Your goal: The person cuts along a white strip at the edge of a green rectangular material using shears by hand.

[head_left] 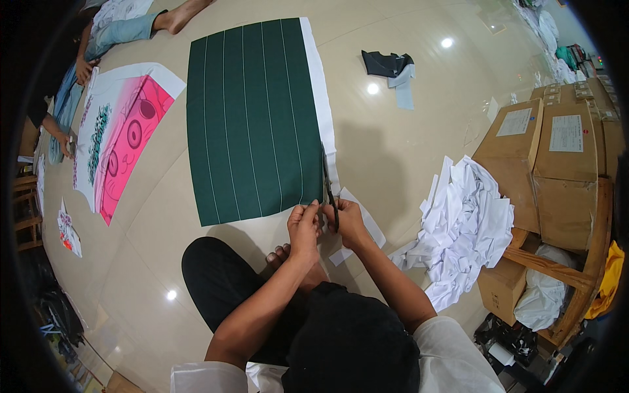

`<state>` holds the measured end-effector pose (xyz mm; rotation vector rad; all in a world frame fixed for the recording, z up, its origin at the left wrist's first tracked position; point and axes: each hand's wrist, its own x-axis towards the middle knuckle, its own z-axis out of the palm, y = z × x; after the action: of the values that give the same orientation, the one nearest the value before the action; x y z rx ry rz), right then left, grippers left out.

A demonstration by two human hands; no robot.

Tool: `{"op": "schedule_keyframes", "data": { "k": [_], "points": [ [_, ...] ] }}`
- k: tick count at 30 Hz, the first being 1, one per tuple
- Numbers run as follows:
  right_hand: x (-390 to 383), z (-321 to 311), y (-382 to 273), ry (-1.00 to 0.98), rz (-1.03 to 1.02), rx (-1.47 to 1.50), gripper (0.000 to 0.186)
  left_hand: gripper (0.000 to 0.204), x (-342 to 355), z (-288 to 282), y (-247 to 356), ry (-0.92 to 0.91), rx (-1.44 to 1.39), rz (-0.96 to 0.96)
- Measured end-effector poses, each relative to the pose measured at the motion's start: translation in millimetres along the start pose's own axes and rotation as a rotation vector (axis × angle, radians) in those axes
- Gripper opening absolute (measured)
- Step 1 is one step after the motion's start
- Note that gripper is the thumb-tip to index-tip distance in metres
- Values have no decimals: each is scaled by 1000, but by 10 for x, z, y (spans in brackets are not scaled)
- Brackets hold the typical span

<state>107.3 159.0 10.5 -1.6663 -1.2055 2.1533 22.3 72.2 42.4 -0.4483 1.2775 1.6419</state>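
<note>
A dark green fabric panel (252, 124) with thin pale vertical lines lies flat on the floor in front of me. A white strip (319, 85) runs down its right edge. My left hand (304, 226) pinches the panel's near right corner. Close beside it, my right hand (347, 219) is closed round the handles of a pair of dark scissors (327, 173). The blades point away from me along the border between green and white. Part of the handles is hidden by my fingers. Narrow white offcuts (362, 216) lie under and beside my right wrist.
A heap of white fabric scraps (462, 229) lies to the right, before stacked cardboard boxes (567, 164) on a wooden frame. Black and grey scraps (388, 65) are farther off. At left, another person's hand (63, 142) is near a pink and white printed fabric piece (128, 141).
</note>
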Motion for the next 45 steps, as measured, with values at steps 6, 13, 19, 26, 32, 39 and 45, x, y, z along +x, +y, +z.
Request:
{"op": "schedule_keyframes", "data": {
  "k": [6, 13, 19, 26, 32, 39, 45],
  "points": [
    [63, 1, -96, -1, -22, -5, 24, 15, -45, 31, 46, -1, -3, -8],
    [150, 47, -223, -10, -18, -15, 22, 15, -49, 14, 64, -2, -22, -18],
    [189, 72, -235, -12, -24, 30, 24, 15, -52, 16, 77, -11, -17, -17],
    [191, 73, -236, -6, -22, 23, 24, 14, -47, 16, 73, -11, -18, -22],
    [197, 54, -224, -11, -24, 20, 24, 14, -45, 21, 71, -4, -21, -23],
    [189, 43, -217, -4, -42, -9, 23, 14, -43, 27, 78, -1, -32, -23],
    [183, 36, -218, -10, -36, -20, 23, 14, -35, 10, 70, -1, -36, -20]
  ]
}}
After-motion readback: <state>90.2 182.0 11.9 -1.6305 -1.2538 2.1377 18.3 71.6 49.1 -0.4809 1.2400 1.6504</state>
